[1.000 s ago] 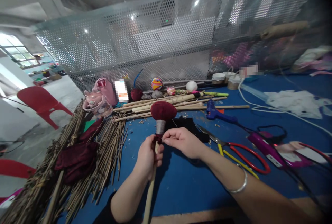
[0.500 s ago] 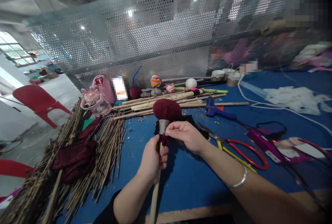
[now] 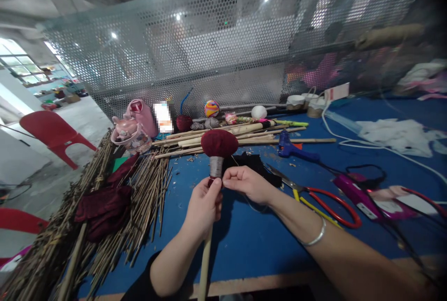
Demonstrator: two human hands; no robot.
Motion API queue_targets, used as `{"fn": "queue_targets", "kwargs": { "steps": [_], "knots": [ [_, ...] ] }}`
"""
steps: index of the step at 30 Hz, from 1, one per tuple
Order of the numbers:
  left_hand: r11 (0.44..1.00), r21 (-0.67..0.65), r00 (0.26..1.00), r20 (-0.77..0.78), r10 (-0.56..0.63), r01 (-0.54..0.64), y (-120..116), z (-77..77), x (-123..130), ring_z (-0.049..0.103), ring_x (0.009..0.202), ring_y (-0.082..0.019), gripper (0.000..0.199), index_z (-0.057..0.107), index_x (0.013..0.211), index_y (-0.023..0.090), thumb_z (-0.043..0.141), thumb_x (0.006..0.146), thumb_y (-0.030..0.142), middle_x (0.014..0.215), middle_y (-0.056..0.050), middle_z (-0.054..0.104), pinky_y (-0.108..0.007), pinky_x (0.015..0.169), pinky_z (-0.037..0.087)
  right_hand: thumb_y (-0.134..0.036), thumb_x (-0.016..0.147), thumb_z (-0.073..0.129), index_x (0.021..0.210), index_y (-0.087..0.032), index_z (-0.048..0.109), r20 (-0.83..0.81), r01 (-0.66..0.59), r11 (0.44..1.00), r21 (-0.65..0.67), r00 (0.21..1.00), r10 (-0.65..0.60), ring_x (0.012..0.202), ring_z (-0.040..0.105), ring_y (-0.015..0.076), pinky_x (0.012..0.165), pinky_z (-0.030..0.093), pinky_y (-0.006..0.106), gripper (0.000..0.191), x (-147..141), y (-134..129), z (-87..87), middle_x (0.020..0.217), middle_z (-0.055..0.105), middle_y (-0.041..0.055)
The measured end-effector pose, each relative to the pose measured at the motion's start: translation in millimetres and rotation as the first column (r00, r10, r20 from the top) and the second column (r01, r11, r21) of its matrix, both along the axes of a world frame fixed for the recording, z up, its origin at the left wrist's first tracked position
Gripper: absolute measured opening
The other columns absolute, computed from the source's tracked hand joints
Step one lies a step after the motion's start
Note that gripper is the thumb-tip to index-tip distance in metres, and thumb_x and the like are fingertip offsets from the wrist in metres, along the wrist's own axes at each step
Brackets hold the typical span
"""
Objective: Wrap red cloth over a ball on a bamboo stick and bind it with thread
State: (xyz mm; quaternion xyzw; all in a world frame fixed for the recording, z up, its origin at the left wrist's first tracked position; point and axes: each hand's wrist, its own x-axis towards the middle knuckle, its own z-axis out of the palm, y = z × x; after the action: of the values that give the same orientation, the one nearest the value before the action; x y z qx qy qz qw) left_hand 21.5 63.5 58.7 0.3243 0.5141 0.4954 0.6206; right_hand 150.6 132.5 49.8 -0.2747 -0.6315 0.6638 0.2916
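Note:
A wooden stick (image 3: 206, 259) with a dark red fabric-covered head (image 3: 220, 143) stands tilted upright in front of me. Below the head, grey thread (image 3: 216, 167) is wound round its neck in a broad band. My left hand (image 3: 205, 201) is wrapped round the stick just under that band, thumb on top. Close beside the neck, my right hand (image 3: 246, 183) is closed in a pinch; a thin thread trails beneath it, though what sits between the fingertips is too small to make out clearly. Black cloth (image 3: 256, 166) lies on the table behind the right hand.
Red-handled scissors (image 3: 330, 205) and a blue glue gun (image 3: 296, 148) lie to the right. Wooden sticks (image 3: 244, 136) cross the table's back. Bundled twigs (image 3: 146, 194) and dark red cloth (image 3: 104, 208) cover the left. A perforated metal panel (image 3: 195, 59) rises behind.
The left hand has turned the stick slightly, and its thumb now lies over the lower neck. My right hand has slid down from the thread band, leaving more of the band visible.

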Motion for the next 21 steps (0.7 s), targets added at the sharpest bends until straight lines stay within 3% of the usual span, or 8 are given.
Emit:
{"fn": "queue_targets", "kwargs": {
  "steps": [5, 9, 13, 15, 16, 18, 20, 21],
  "knots": [
    [1.000, -0.019, 1.000, -0.001, -0.021, 0.021, -3, 1.5, -1, 0.020, 0.032, -0.003, 0.020, 0.039, 0.076, 0.022, 0.051, 0.074, 0.038, 0.047, 0.010, 0.030, -0.013, 0.031, 0.013, -0.038, 0.066, 0.068, 0.071, -0.016, 0.050, -0.020, 0.002, 0.998, -0.067, 1.000, -0.003, 0.035, 0.021, 0.0028, 0.038, 0.012, 0.020, 0.028, 4, 5, -0.9, 0.042, 0.033, -0.0114],
    [0.975, -0.077, 0.970, 0.143, -0.197, 0.209, -6, 4.0, -9, 0.015, 0.032, -0.003, 0.015, 0.038, 0.075, 0.022, 0.046, 0.070, 0.034, 0.045, 0.009, 0.032, -0.013, 0.030, 0.012, -0.038, 0.063, 0.071, 0.077, -0.014, 0.056, -0.013, -0.079, 0.993, -0.087, 0.997, 0.078, 0.035, 0.023, 0.0028, 0.038, 0.012, 0.020, 0.032, 8, 7, -4.2, 0.042, 0.036, -0.0104],
    [0.849, -0.060, 0.773, 0.452, -0.445, 0.524, -4, 1.9, -21, 0.009, 0.033, -0.003, 0.021, 0.039, 0.069, 0.020, 0.048, 0.065, 0.038, 0.043, 0.010, 0.023, -0.014, 0.029, 0.008, -0.039, 0.059, 0.074, 0.087, -0.013, 0.059, -0.166, -0.203, 0.966, -0.163, 0.970, 0.176, 0.043, 0.037, 0.0037, 0.041, 0.022, 0.019, 0.041, 6, 1, -6.7, 0.059, 0.055, -0.0028],
    [0.802, -0.017, 0.676, 0.548, -0.492, 0.597, -2, -0.1, -23, 0.007, 0.033, -0.003, 0.023, 0.040, 0.069, 0.020, 0.049, 0.064, 0.040, 0.044, 0.010, 0.021, -0.014, 0.029, 0.006, -0.039, 0.060, 0.074, 0.086, -0.012, 0.059, -0.218, -0.224, 0.954, -0.198, 0.959, 0.180, 0.044, 0.039, 0.0038, 0.041, 0.022, 0.018, 0.041, 5, 0, -7.6, 0.063, 0.058, 0.0000],
    [0.804, -0.012, 0.677, 0.547, -0.492, 0.594, -1, -1.0, -22, 0.008, 0.033, -0.003, 0.024, 0.041, 0.071, 0.019, 0.050, 0.064, 0.041, 0.045, 0.010, 0.022, -0.014, 0.029, 0.007, -0.039, 0.060, 0.073, 0.083, -0.011, 0.059, -0.224, -0.218, 0.954, -0.208, 0.960, 0.170, 0.041, 0.037, 0.0030, 0.039, 0.020, 0.018, 0.038, 5, 1, -8.0, 0.062, 0.058, -0.0001],
    [0.872, -0.024, 0.801, 0.407, -0.439, 0.489, 0, -2.8, -15, 0.017, 0.032, -0.003, 0.029, 0.043, 0.079, 0.019, 0.052, 0.067, 0.044, 0.048, 0.008, 0.032, -0.013, 0.030, 0.011, -0.038, 0.064, 0.071, 0.076, -0.011, 0.056, -0.199, -0.167, 0.964, -0.208, 0.972, 0.126, 0.035, 0.027, 0.0014, 0.035, 0.013, 0.018, 0.033, 6, 4, -8.8, 0.050, 0.050, -0.0046],
    [0.964, 0.034, 0.959, 0.097, -0.268, 0.266, 0, -5.6, -6, 0.030, 0.034, -0.004, 0.036, 0.043, 0.096, 0.020, 0.053, 0.072, 0.045, 0.059, 0.005, 0.046, -0.014, 0.030, 0.018, -0.039, 0.068, 0.068, 0.072, -0.013, 0.053, -0.156, -0.076, 0.980, -0.183, 0.987, 0.047, 0.032, 0.018, 0.0014, 0.033, 0.008, 0.019, 0.030, 7, 9, -9.0, 0.040, 0.037, -0.0097],
    [0.982, 0.108, 0.987, -0.065, -0.148, 0.154, 0, -7.6, -2, 0.035, 0.036, -0.004, 0.041, 0.041, 0.106, 0.021, 0.054, 0.075, 0.044, 0.066, 0.004, 0.050, -0.015, 0.032, 0.023, -0.040, 0.069, 0.067, 0.071, -0.014, 0.052, -0.138, -0.029, 0.985, -0.168, 0.990, 0.006, 0.031, 0.016, 0.0018, 0.032, 0.006, 0.020, 0.030, 8, 11, -8.7, 0.039, 0.033, -0.0110]
  ]
}}
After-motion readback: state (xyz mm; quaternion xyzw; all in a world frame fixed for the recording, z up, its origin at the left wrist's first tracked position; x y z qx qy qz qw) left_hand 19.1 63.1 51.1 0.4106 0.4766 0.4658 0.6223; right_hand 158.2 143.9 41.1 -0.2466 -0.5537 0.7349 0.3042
